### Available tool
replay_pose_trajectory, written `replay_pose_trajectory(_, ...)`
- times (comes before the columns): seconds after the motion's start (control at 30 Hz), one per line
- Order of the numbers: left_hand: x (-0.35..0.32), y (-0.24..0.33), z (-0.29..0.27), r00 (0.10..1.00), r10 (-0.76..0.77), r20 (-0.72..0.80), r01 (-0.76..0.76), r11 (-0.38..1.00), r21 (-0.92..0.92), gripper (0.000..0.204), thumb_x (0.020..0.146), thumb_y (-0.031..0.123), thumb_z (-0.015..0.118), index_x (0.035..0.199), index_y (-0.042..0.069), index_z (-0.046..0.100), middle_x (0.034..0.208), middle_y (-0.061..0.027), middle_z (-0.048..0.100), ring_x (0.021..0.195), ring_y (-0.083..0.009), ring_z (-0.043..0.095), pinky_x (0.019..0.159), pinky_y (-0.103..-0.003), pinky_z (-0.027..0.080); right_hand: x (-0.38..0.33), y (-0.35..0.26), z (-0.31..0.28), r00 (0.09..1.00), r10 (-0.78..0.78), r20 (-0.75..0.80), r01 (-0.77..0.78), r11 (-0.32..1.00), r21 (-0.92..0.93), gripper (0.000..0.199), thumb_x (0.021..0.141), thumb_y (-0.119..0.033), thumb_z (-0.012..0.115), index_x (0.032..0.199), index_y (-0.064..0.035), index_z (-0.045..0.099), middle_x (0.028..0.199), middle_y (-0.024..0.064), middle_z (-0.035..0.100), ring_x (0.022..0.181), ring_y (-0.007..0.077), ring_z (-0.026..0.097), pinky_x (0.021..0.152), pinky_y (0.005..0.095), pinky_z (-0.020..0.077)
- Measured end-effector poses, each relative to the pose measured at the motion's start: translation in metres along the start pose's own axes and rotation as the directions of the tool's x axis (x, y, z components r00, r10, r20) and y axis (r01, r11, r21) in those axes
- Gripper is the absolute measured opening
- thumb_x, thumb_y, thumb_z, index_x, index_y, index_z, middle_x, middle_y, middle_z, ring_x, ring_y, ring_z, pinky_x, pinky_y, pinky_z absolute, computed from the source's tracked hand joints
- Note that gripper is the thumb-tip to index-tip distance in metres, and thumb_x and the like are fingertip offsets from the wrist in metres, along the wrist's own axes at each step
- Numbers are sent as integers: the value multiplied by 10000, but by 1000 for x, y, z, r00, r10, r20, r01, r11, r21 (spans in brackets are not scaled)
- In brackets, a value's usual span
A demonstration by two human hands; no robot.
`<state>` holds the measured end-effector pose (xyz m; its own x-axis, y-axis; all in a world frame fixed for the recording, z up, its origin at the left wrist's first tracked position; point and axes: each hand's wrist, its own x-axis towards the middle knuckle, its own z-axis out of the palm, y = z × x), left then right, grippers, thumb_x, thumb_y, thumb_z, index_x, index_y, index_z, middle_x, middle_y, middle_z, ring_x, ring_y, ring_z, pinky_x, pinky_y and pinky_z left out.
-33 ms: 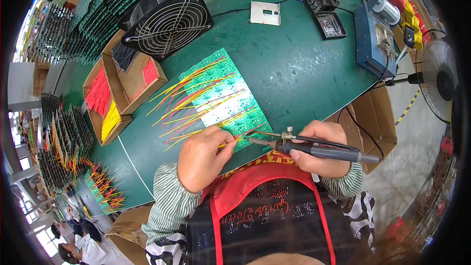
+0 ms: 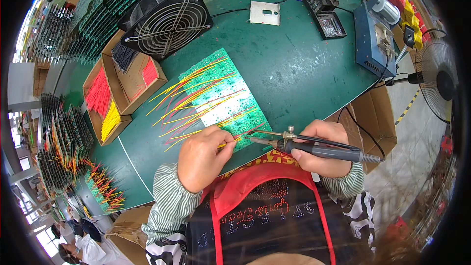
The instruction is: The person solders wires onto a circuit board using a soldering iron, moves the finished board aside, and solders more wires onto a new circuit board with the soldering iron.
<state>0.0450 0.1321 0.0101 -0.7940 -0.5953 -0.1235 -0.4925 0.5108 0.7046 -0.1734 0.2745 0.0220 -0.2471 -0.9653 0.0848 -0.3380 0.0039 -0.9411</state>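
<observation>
With little changed, yellow wire [image 2: 238, 140] is pinched by the left hand [image 2: 202, 158] beside the soldering iron [image 2: 332, 152] gripped by the right hand [image 2: 331, 131], soldering apparently unfinished.

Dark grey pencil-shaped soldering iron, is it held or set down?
Held: the right hand grips the soldering iron, its metal tip pointing toward the green rectangular circuit board.

Pretty bright overall, tbh. The board [image 2: 228, 102] was blown out white mid-panel, the table [image 2: 314, 64] was left with a patchy sheen, windows [image 2: 47, 243] were overexposed, edges got bent, corners were blacked out, lower right was blurred.
</observation>
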Motion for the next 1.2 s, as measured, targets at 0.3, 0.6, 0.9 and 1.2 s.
replay_pose_trajectory(0.3, 8, 19, 5, 977, 187, -107, -164, 968, 189, 75, 746, 54, 699, 797, 34, 648, 758, -98, 621, 698, -285, 605, 628, -371, 475, -8, 0, -14, 998, 23, -53, -25, 999, -35, 165, 707, -101, 724, 765, -22, 592, 616, 43, 630, 514, 109, 610, 484, 244, 463)
replay_pose_trajectory(0.6, 16, 11, 15, 991, 128, -33, -123, 984, 128, 80, 766, 78, 693, 787, 27, 635, 742, -98, 600, 664, -268, 597, 592, -366, 466, -5, 4, -13, 999, 41, -33, -42, 999, -11, 160, 706, -99, 718, 754, -27, 584, 609, 39, 622, 503, 118, 604, 477, 254, 456)
replay_pose_trajectory(0.9, 17, 11, 17, 993, 114, -31, -109, 985, 133, 75, 767, 80, 688, 780, 27, 636, 749, -99, 603, 663, -274, 599, 590, -364, 465, -5, 3, -16, 999, 32, -31, -32, 999, 5, 169, 706, -111, 724, 753, -30, 584, 605, 38, 616, 498, 122, 597, 476, 255, 450)
replay_pose_trajectory(1.2, 14, 19, 8, 977, 154, -150, -117, 967, 228, 73, 768, 90, 683, 790, 41, 634, 749, -97, 591, 689, -281, 597, 598, -378, 471, -13, 4, -27, 996, 45, -74, -48, 998, -41, 186, 703, -136, 729, 760, -28, 589, 614, 39, 612, 514, 118, 603, 492, 244, 458)
